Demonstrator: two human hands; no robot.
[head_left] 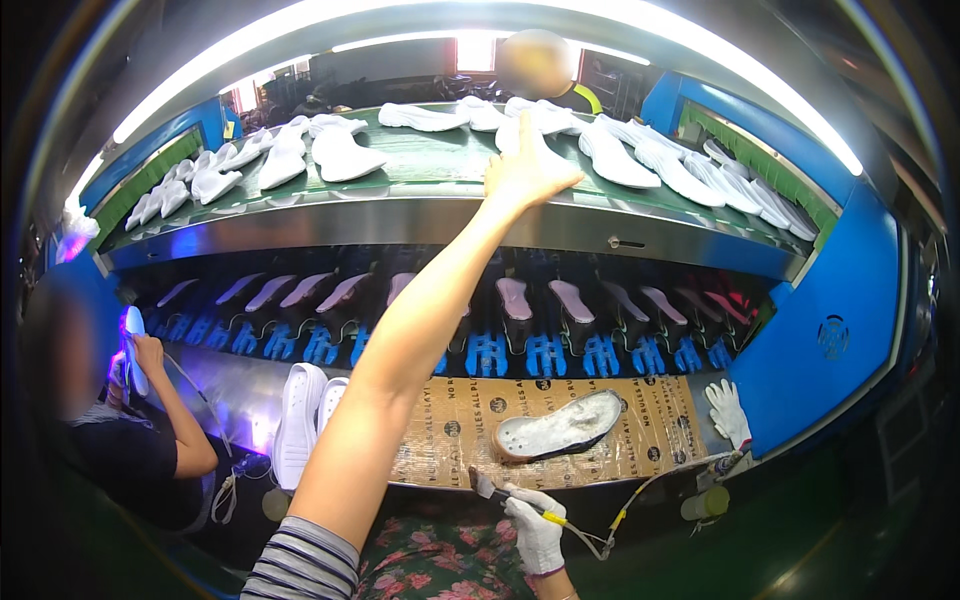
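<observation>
1. Left hand (527, 168) stretched far up to the upper green conveyor belt (430, 160), bare, fingers spread flat, touching a white shoe upper (535, 125) lying there; not clamped on it.
2. Right hand (535, 530) in a white glove, low at the near edge, fingers closed around a small brush (505, 497) with a yellow handle; thin cord trailing from it to the right.
3. Grey-white sole (560, 425) lying tread-up on a brown cardboard sheet (650, 420), just beyond the brush tip, apart from it.
4. Cardboard sheet flat on the bench, printed with rows of dark lettering and small round black marks.
5. Many more white uppers spread along the belt, left and right of the reaching hand.
6. Below the belt, a row of pale lasts on blue holders (545, 350), lit by violet light.
7. 2 white soles (300, 420) standing on end at the left of the cardboard.
8. Spare white glove (727, 410) lying at the right end of the bench, beside a blue panel bearing a round emblem (832, 337).
9. Another person's hand (148, 352) at far left, holding a white shoe piece.
</observation>
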